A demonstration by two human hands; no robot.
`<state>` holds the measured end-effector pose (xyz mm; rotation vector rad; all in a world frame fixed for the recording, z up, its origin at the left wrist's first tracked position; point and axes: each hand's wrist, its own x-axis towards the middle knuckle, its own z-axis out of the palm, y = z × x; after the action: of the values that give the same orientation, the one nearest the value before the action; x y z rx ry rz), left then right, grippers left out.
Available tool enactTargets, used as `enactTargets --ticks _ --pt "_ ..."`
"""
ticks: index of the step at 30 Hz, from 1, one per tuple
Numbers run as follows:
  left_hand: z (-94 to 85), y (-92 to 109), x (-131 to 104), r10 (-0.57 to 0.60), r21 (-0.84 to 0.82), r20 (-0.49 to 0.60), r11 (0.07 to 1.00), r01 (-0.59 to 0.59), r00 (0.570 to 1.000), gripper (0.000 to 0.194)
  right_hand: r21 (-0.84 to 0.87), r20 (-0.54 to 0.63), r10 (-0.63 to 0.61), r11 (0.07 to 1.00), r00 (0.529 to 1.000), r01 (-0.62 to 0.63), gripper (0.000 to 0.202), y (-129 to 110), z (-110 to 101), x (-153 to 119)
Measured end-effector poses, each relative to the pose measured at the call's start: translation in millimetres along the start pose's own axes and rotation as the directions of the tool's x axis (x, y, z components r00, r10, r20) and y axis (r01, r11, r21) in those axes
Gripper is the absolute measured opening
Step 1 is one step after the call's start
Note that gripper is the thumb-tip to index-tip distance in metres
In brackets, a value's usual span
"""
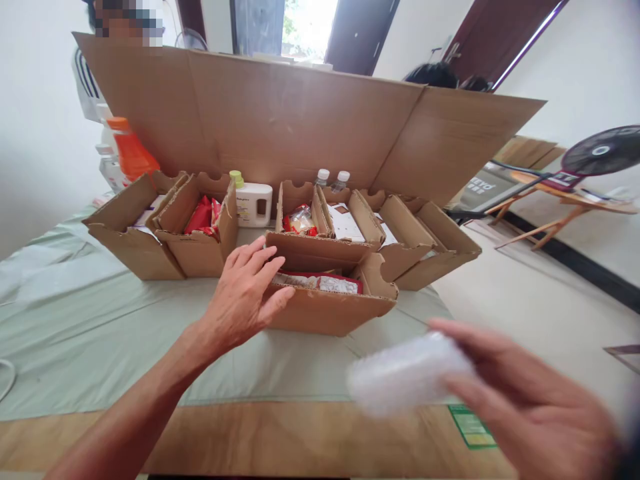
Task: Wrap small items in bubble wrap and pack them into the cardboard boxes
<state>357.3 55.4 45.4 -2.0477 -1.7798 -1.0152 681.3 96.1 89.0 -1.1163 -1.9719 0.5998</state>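
Observation:
My left hand (250, 287) is open, fingers spread, at the left end of a cardboard box (320, 310) lying crosswise in front. Inside that box are silvery wrapped packs (340, 285) and something red. At the lower right, my right hand (525, 393) grips a whitish, translucent wrapped bundle (410, 373), blurred by motion, above the cloth's front edge. Behind stands a row of open cardboard boxes; one holds red packets (203, 215), another a clear and red packet (301, 219), another white cards (345, 223).
A tall cardboard panel (300, 120) stands behind the boxes. Near it are a white jug (254, 203), an orange bottle (133, 150) and two white-capped bottles (323, 177). Green cloth (150, 333) covers the table. A person (87, 73) is behind the panel; a fan (603, 152) stands right.

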Motion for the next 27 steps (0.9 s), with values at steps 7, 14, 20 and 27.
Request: enactTargets --ticks 7,14,20,27 --pt "10.7 -7 8 0.006 -0.1 0.07 0.995 0.002 0.998 0.026 -0.143 -0.028 -0.223 0.966 0.974 0.217 0.026 -22 25 98" --pt "14.8 -8 4 0.011 -0.109 0.035 0.994 -0.007 0.999 0.022 -0.211 0.478 -0.237 0.904 0.846 0.373 0.013 -29 104 155" --pt "17.1 -10 4 0.003 -0.103 0.031 0.995 0.0 1.0 0.021 -0.434 0.711 -0.111 0.708 0.695 0.557 0.003 -35 128 172" --pt "17.4 -10 5 -0.005 -0.132 0.034 0.991 0.01 0.999 0.02 -0.634 0.703 0.043 0.49 0.71 0.598 0.014 -40 129 171"
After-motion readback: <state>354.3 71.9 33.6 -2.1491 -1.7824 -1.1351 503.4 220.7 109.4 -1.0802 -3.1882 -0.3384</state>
